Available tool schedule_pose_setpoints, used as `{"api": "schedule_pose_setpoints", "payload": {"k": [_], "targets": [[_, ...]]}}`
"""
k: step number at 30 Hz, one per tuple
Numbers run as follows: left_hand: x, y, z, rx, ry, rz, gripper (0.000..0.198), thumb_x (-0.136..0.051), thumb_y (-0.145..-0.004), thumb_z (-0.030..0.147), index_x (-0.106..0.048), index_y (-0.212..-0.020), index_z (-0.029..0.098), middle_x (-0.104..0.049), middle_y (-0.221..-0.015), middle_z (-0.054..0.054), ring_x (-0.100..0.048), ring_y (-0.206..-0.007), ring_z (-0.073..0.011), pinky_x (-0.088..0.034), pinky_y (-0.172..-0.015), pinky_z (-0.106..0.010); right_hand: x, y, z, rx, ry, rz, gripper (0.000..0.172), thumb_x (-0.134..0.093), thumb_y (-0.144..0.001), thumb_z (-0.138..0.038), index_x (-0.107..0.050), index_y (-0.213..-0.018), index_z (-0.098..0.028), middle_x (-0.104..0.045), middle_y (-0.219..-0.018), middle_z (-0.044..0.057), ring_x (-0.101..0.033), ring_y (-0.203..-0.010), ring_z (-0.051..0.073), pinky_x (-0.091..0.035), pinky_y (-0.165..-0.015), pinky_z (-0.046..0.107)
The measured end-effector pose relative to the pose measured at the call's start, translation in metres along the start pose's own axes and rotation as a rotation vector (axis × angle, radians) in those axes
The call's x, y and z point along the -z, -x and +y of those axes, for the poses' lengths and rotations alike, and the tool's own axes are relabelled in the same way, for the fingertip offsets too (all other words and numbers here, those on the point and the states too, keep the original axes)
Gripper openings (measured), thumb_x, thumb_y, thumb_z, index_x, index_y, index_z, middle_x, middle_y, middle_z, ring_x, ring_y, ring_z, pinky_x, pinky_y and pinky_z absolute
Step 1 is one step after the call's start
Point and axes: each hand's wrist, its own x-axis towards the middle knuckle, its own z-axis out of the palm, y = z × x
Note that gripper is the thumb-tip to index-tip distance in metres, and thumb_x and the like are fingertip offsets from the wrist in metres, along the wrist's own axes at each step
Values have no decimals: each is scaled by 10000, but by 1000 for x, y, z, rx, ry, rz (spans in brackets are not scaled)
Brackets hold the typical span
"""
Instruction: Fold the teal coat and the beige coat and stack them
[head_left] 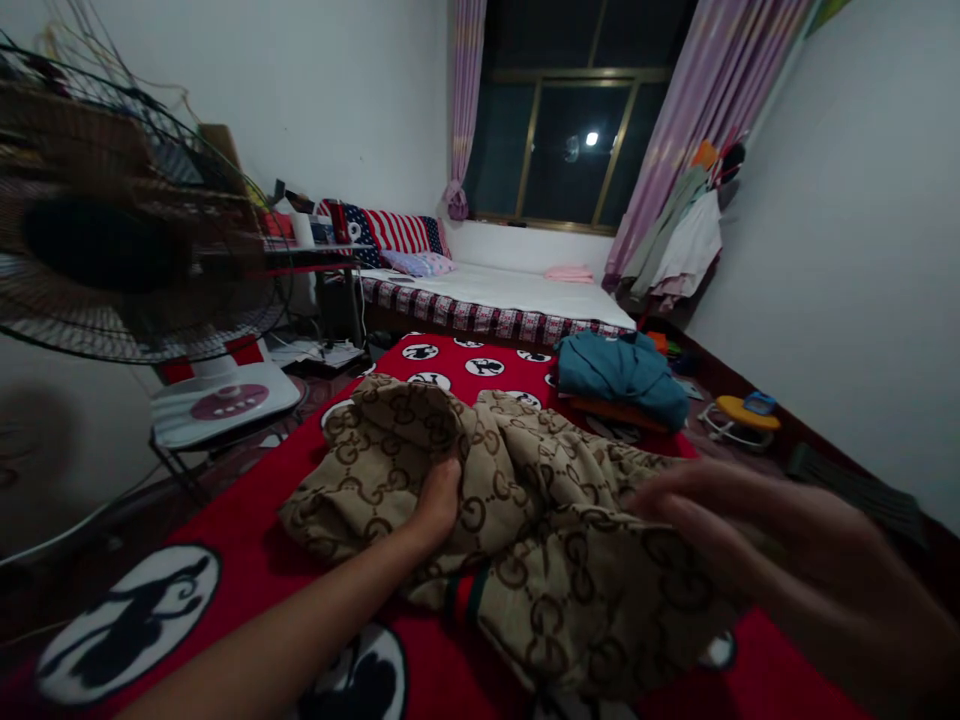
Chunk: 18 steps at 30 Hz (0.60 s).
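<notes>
Tan, brown-monogrammed cloth garment (491, 470) — likely light, limp; best pinched by edges. Left hand (437, 505) in a fold, right hand (787, 535) blurred alongside — both grips unclear.

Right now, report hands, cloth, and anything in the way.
Left hand on patterned cloth; right hand by its edge, grip unclear. Cloth rumpled on red blanket. Blue clothes beyond.
</notes>
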Motion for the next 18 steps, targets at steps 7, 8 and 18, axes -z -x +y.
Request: {"api": "schedule_pose_setpoints", "payload": {"k": [7,8,18], "targets": [[20,38,-1,-328,-214,-278,633,-550,-745,188,-439,-1366,140,-546,-1328,-149,-459,-1277,-293,-379,-1072,-456,-69,-131,32,155,259,-297,1025,-751,-613,-570,-337,-1450,-149,-348,-1486,205,-347,-1358,354,-328,-1082,490],[24,45,-3,-341,-261,-287,669,-531,-766,190,-375,-1414,131,-491,-1386,-162,-407,-1323,-293,-354,-1091,-467,-82,-139,35,223,278,-348,1119,-768,-578,-596,-270,-1483,-166,-248,-1536,197,-244,-1406,359,-267,-1112,505],[80,88,-13,-471,-596,-382,855,-623,-780,566,-237,-1490,289,-297,-1528,-121,-292,-1382,-356,-178,-1121,-627,-129,-140,62,111,611,-511,802,-708,-630,-579,-562,-1269,-118,-652,-1157,209,-599,-1086,377,-447,-884,418]]}}
